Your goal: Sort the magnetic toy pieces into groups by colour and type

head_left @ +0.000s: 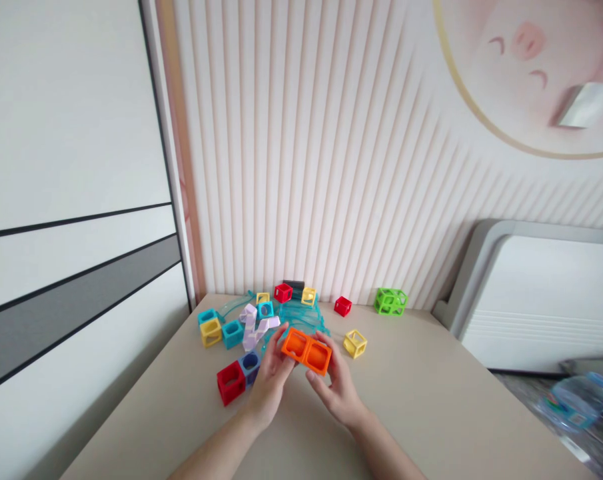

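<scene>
Here's the scene over the beige tabletop (431, 407): the left hand (270, 381) and the right hand (337, 387) come in from either side, both grasping a bright orange double-cube block (306, 351), 2 hollow square frames joined side by side, in moulded plastic or silicone, hard to say which. Neither hand has let go, with the fingers closed around its 2 ends and the block sitting between the palms, just in front of the scattered pile. The danger is right there by the left hand: a red hollow cube (230, 381) and a blue hollow cube (250, 368) sit just beside it, so a careless sideways shift could knock them. Behind the block lie tangled translucent teal strips (298, 317) and a lilac zigzag piece (251, 327), ready to snag a low move. If the grip loosens, that smooth orange surface could slip and land among them, or bump the yellow hollow cube (355, 344) off to the right. As for writing, no brand or label can be read on any piece, and the clear plastic container (576, 402) on the floor is too blurred to tell.
</scene>
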Demonstrator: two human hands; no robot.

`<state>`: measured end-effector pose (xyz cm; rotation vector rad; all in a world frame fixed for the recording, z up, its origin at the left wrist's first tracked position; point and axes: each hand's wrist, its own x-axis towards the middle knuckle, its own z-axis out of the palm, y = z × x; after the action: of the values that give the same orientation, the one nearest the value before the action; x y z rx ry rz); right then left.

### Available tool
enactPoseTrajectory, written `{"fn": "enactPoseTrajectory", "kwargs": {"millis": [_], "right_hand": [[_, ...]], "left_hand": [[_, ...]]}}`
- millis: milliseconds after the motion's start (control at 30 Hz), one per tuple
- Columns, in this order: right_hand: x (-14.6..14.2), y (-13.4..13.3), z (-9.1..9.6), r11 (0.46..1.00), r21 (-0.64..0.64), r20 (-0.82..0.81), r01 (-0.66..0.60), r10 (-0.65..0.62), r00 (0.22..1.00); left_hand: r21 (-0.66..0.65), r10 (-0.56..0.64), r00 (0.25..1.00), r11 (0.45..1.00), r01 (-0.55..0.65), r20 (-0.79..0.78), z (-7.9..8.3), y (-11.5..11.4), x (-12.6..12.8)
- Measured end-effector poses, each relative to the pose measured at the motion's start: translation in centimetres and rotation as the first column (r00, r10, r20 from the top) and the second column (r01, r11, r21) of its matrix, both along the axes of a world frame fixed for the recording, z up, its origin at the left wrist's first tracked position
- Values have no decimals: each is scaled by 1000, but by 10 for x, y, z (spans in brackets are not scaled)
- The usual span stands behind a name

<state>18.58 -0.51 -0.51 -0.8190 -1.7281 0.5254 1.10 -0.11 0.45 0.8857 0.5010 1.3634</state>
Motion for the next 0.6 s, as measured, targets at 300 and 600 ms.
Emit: {"fn": "enactPoseTrajectory", "kwargs": {"millis": [300, 600], "right_hand": [[-6, 1, -2, 998, 10, 363, -62, 54, 930], [-22, -5, 13, 988, -34, 527, -149, 145, 837]], "left_hand": [[-40, 56, 967, 998, -48, 247, 18, 11, -15], [-113, 186, 917, 981, -156, 352, 18, 25, -29]]}}
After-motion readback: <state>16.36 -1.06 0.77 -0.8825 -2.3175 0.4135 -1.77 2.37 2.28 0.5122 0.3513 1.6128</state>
